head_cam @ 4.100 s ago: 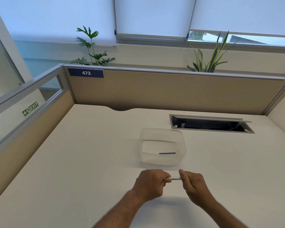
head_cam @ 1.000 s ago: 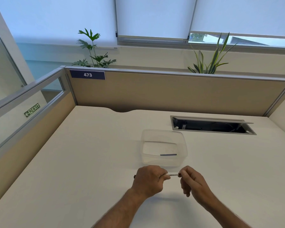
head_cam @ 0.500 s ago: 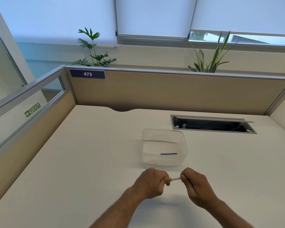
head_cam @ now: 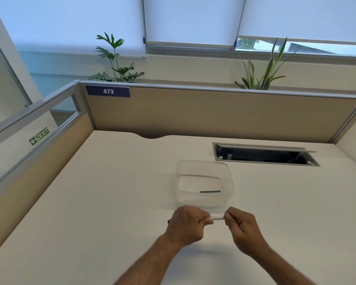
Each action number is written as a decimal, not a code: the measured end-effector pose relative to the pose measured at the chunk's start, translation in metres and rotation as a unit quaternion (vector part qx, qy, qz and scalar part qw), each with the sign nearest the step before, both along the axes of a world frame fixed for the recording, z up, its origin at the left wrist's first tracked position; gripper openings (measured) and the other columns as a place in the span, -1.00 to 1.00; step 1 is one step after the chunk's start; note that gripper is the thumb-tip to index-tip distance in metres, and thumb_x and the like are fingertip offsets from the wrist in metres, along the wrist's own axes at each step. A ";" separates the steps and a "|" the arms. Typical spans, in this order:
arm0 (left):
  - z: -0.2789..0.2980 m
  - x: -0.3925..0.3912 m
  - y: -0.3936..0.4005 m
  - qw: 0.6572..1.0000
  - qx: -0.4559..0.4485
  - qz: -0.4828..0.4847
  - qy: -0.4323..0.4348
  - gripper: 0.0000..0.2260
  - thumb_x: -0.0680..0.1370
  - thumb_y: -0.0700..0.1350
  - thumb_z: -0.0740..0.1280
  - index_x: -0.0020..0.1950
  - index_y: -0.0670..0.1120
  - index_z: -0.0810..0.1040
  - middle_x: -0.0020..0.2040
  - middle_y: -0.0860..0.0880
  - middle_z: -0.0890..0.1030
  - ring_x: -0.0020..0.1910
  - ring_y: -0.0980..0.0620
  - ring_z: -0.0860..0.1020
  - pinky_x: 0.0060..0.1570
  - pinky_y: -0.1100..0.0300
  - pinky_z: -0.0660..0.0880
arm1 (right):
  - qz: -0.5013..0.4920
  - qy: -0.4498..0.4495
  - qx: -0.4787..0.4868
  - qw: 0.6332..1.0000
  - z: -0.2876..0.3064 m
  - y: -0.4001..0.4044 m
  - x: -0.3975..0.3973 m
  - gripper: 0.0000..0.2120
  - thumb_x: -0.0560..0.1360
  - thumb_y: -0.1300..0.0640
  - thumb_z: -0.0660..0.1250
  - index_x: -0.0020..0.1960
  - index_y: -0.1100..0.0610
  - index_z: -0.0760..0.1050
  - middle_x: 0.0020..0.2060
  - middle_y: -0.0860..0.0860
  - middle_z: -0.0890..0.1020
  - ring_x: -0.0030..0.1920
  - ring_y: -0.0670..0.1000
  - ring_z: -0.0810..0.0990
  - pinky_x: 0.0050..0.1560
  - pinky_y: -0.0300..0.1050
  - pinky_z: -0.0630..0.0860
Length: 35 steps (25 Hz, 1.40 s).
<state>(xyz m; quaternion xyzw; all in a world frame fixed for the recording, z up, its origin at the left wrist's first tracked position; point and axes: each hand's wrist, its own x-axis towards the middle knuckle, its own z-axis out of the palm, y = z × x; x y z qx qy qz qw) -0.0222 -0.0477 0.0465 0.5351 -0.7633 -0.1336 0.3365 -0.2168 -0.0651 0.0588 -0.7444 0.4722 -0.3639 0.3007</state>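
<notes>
A pale desk [head_cam: 103,202], walled by a partition [head_cam: 214,114] at the back. Near the front edge both hands hold a thin white pen [head_cam: 217,218] level just above the desk: the left hand [head_cam: 186,225] is clenched round one end, the right hand [head_cam: 242,227] pinches the other. The pen looks light, stiff and smooth — likely to slip, so grip it at the ends. A clear tub [head_cam: 203,163] holding a dark rod [head_cam: 210,191] sits just beyond the knuckles; there is room to move left and right.

1 pen [head_cam: 217,218], 1 tub [head_cam: 231,183] (w/ 1 rod [head_cam: 210,191]), 2 plants [head_cam: 119,69].
</notes>
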 end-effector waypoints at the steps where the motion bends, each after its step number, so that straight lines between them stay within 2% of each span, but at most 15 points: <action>1: 0.000 0.000 0.000 1.000 -0.003 0.000 0.001 -0.73 0.53 0.05 0.29 -0.21 -0.09 0.64 -0.41 -0.08 0.61 -0.44 -0.06 0.45 -0.42 0.06 0.46 | 0.003 -0.001 0.002 1.000 -0.001 0.000 0.000 -0.53 0.49 0.48 0.30 -0.38 -0.01 0.35 -0.56 -0.16 0.37 -0.48 -0.14 0.27 -0.44 -0.26 0.20; 3: 0.000 0.001 0.001 1.000 -0.006 0.000 0.004 -0.76 0.53 0.04 0.30 -0.18 -0.08 0.66 -0.40 -0.09 0.62 -0.43 -0.06 0.46 -0.40 0.06 0.47 | 0.008 -0.006 -0.001 1.000 -0.002 0.001 0.000 -0.54 0.51 0.44 0.30 -0.38 -0.03 0.35 -0.56 -0.15 0.39 -0.49 -0.14 0.27 -0.43 -0.25 0.21; 5: 0.001 0.000 0.001 1.000 0.004 -0.003 0.020 -0.77 0.53 0.03 0.29 -0.17 -0.07 0.66 -0.38 -0.08 0.63 -0.41 -0.05 0.49 -0.39 0.06 0.49 | 0.013 -0.018 -0.010 1.000 -0.002 0.002 -0.002 -0.62 0.53 0.30 0.26 -0.37 -0.06 0.35 -0.54 -0.14 0.42 -0.49 -0.14 0.30 -0.44 -0.20 0.26; 8: 0.002 -0.003 0.001 0.998 0.027 -0.008 0.057 -0.76 0.54 0.01 0.27 -0.20 -0.07 0.63 -0.37 -0.05 0.63 -0.40 -0.02 0.50 -0.37 0.06 0.50 | 0.023 -0.047 0.009 0.999 -0.002 0.000 -0.006 -0.71 0.57 0.20 0.23 -0.31 -0.01 0.44 -0.47 -0.05 0.53 -0.48 -0.07 0.44 -0.45 -0.14 0.39; 12: 0.000 -0.004 0.001 0.994 0.035 0.007 0.101 -0.78 0.56 -0.02 0.28 -0.24 -0.06 0.58 -0.37 0.01 0.63 -0.41 0.06 0.50 -0.38 0.10 0.49 | 0.034 -0.131 0.091 0.987 -0.004 0.002 -0.010 -0.87 0.57 0.14 0.26 0.00 0.04 0.60 -0.28 0.10 0.63 -0.40 0.08 0.58 -0.47 -0.01 0.52; 15: -0.002 -0.005 0.001 0.990 0.056 0.004 0.132 -0.81 0.58 0.00 0.26 -0.13 -0.02 0.61 -0.29 0.04 0.68 -0.39 0.12 0.57 -0.35 0.15 0.54 | 0.020 -0.179 0.143 0.973 -0.004 0.004 -0.007 -0.78 0.54 0.19 0.36 0.15 -0.01 0.61 -0.10 0.07 0.67 -0.25 0.10 0.60 -0.36 -0.01 0.59; 19: -0.008 -0.010 0.003 0.987 0.085 -0.017 0.139 -0.81 0.60 0.00 0.21 0.00 0.02 0.60 -0.16 0.05 0.71 -0.24 0.17 0.63 -0.22 0.15 0.59 | 0.036 -0.206 0.162 0.964 -0.001 0.006 0.006 -0.77 0.48 0.08 0.36 0.12 -0.01 0.65 -0.07 0.02 0.70 -0.12 0.00 0.64 -0.14 -0.12 0.60; 22: -0.012 -0.012 0.004 0.988 0.094 -0.016 0.118 -0.74 0.62 0.12 0.17 0.04 0.04 0.59 -0.15 0.06 0.70 -0.23 0.12 0.59 -0.21 0.08 0.56 | 0.025 -0.230 0.157 0.960 -0.001 0.003 0.013 -0.83 0.48 0.10 0.36 0.02 0.06 0.68 -0.02 0.04 0.73 0.03 0.01 0.67 0.02 -0.18 0.59; 24: -0.017 -0.008 0.005 0.993 0.089 0.017 0.079 -0.69 0.60 0.20 0.13 0.06 0.07 0.59 -0.11 0.09 0.69 -0.17 0.11 0.57 -0.17 0.07 0.55 | 0.014 -0.231 0.142 0.962 0.000 -0.001 0.014 -0.87 0.51 0.11 0.34 -0.02 0.06 0.67 -0.07 0.07 0.75 0.02 0.03 0.69 0.05 -0.23 0.59; 26: -0.025 0.000 0.007 0.994 0.059 0.075 0.051 -0.67 0.56 0.21 0.19 0.13 0.07 0.60 0.04 0.10 0.67 0.03 0.09 0.57 -0.01 0.11 0.53 | -0.001 -0.239 0.125 0.963 0.001 -0.005 0.015 -0.88 0.54 0.10 0.30 -0.02 0.05 0.62 -0.17 0.09 0.73 -0.06 0.07 0.69 0.03 -0.18 0.60; 28: -0.038 0.008 0.009 0.992 0.031 0.124 -0.001 -0.62 0.54 0.23 0.23 0.21 0.03 0.57 0.20 0.04 0.62 0.21 0.02 0.52 0.18 0.10 0.46 | -0.019 -0.263 0.122 0.957 0.003 -0.008 0.015 -0.84 0.57 0.05 0.24 0.02 0.03 0.58 -0.29 0.06 0.65 -0.21 0.07 0.64 -0.08 -0.13 0.61; 30: -0.049 0.014 0.013 0.982 0.069 0.151 -0.092 -0.47 0.54 0.31 0.14 0.39 0.03 0.41 0.44 0.01 0.41 0.44 0.01 0.30 0.40 0.02 0.21 | -0.040 -0.280 0.126 0.951 0.006 -0.011 0.014 -0.81 0.60 -0.02 0.18 0.03 -0.01 0.55 -0.37 0.00 0.52 -0.35 0.01 0.50 -0.31 -0.16 0.51; 31: -0.054 0.016 0.015 0.974 0.093 0.159 -0.133 -0.39 0.53 0.36 0.06 0.46 0.04 0.29 0.53 0.02 0.26 0.51 0.02 0.16 0.46 -0.03 0.06 | -0.051 -0.283 0.135 0.948 0.006 -0.012 0.014 -0.76 0.62 -0.08 0.16 0.01 0.00 0.55 -0.41 0.00 0.46 -0.40 -0.01 0.41 -0.41 -0.12 0.38; 33: -0.064 0.021 0.019 0.961 0.115 0.168 -0.188 -0.27 0.48 0.44 -0.03 0.52 0.03 0.18 0.57 -0.01 0.09 0.54 -0.03 0.03 0.45 -0.12 -0.20 | -0.072 -0.292 0.169 0.939 0.009 -0.015 0.014 -0.59 0.61 -0.21 0.12 -0.12 0.08 0.54 -0.48 0.01 0.33 -0.47 -0.02 0.23 -0.46 -0.07 0.14; 35: -0.068 0.025 0.026 0.950 0.136 0.179 -0.216 -0.20 0.43 0.48 0.00 0.49 -0.03 0.29 0.53 -0.10 0.21 0.52 -0.12 0.14 0.38 -0.16 -0.25 | -0.082 -0.309 0.205 0.925 0.014 -0.015 0.014 -0.44 0.55 -0.27 0.08 -0.37 0.13 0.44 -0.55 0.02 0.23 -0.52 -0.03 0.12 -0.46 -0.06 0.05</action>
